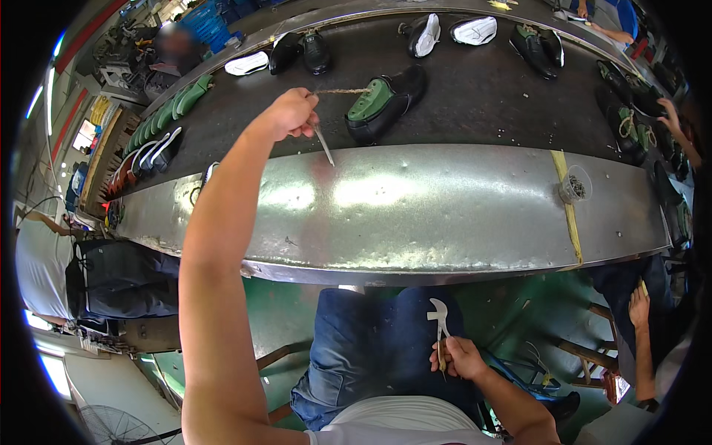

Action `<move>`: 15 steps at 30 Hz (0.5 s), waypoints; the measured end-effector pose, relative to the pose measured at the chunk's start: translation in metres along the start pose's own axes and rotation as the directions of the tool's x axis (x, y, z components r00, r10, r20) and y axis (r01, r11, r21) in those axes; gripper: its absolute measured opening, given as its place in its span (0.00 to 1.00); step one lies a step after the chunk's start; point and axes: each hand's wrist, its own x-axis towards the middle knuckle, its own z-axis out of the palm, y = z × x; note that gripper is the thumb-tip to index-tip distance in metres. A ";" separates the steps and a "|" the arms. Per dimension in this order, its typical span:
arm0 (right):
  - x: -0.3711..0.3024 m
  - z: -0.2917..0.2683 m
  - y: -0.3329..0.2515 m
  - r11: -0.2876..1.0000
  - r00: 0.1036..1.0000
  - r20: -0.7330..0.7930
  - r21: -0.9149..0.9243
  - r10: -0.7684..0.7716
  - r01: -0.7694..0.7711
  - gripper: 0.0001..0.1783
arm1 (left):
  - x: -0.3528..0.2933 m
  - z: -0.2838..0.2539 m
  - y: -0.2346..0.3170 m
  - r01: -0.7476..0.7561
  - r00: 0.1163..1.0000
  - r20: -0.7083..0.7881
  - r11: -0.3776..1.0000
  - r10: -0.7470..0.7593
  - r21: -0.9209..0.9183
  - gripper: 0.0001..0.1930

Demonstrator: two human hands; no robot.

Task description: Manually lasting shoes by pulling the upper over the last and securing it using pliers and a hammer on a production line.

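My left hand [293, 115] reaches over the bench, fingers closed on a slim pointed metal tool [325, 145] and the end of a twisted cord [343, 91]. Stretched nearly taut, the cord runs to a green shoe last [371, 101] inside a black shoe [409, 85]. That shoe rests on the dark bench top just beyond the metal strip. Over my lap, my right hand [463, 359] grips the handles of lasting pincers [440, 315], whose curved metal head points up and away from me.
A metal-covered bench edge [445, 222] crosses in front of me. On it stand a clear cup of small tacks [574, 187] and a yellow strap [571, 226]. Black shoes [315, 53] and white-soled ones [473, 31] line the far side; green lasts [167, 111] sit left. Co-workers' hands [670, 119] show right.
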 end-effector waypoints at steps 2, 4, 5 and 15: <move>0.006 -0.003 -0.004 1.000 1.000 0.009 0.013 0.007 -0.007 0.27 | -0.001 -0.016 0.010 -0.004 0.997 0.080 0.995 0.012 -0.099 0.11; 0.013 -0.005 -0.007 1.000 1.000 0.015 0.013 -0.005 0.005 0.27 | -0.002 -0.026 0.017 -0.065 0.949 0.315 0.980 0.003 0.186 0.13; 0.017 -0.005 -0.008 1.000 1.000 0.020 0.018 -0.010 0.009 0.27 | 0.000 -0.028 0.019 -0.072 0.941 0.337 0.962 -0.022 0.264 0.11; 0.038 -0.009 -0.022 0.998 0.996 0.069 0.023 -0.054 0.053 0.29 | 0.036 -0.011 0.023 -0.550 0.739 -0.226 0.763 0.634 0.340 0.15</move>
